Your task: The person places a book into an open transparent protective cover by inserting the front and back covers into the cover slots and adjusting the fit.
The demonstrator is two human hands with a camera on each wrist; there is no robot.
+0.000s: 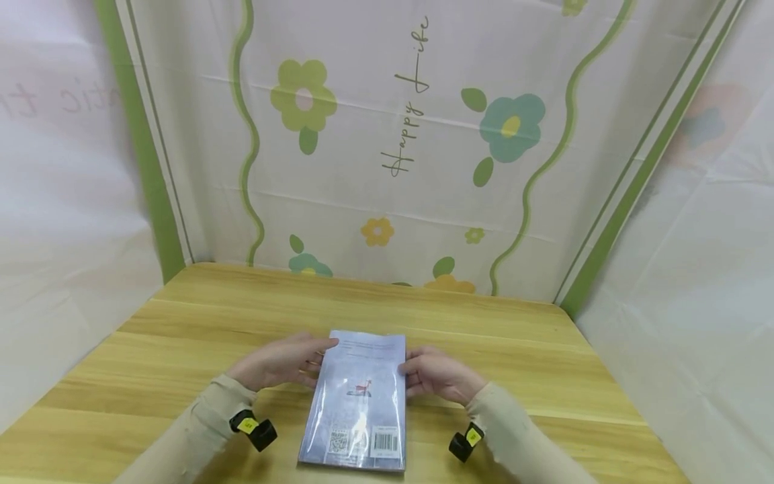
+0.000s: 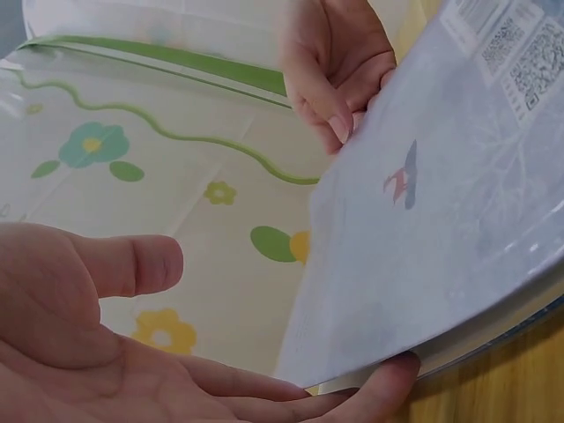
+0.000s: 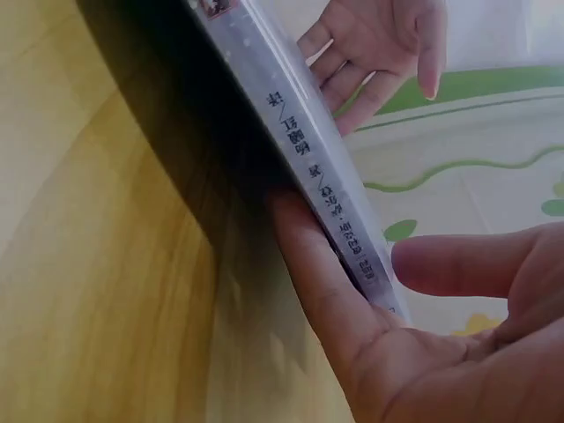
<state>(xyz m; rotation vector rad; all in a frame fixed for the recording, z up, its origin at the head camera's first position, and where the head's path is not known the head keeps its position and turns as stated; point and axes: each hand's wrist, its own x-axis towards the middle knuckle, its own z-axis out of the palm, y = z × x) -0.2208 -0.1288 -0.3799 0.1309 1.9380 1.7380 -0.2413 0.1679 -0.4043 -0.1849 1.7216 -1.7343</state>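
Observation:
A pale blue book (image 1: 363, 376) in a glossy clear jacket lies back cover up, with a barcode and QR code along its near end and a small red figure mid-cover. At its left edge is my left hand (image 1: 281, 363); the left wrist view shows the thumb raised off the cover and the fingers extended against the page edge. My right hand (image 1: 444, 376) holds the spine side. Its thumb is at the cover edge and a finger (image 3: 322, 282) reaches beneath the book. Printed characters run along the spine (image 3: 326, 176).
The wooden table (image 1: 514, 336) carries the book. Behind it hangs a white curtain (image 1: 363, 168) with flowers and lettering, and further white cloth (image 1: 695, 282) closes in the sides. Each wrist wears a black strap-on camera (image 1: 263, 433).

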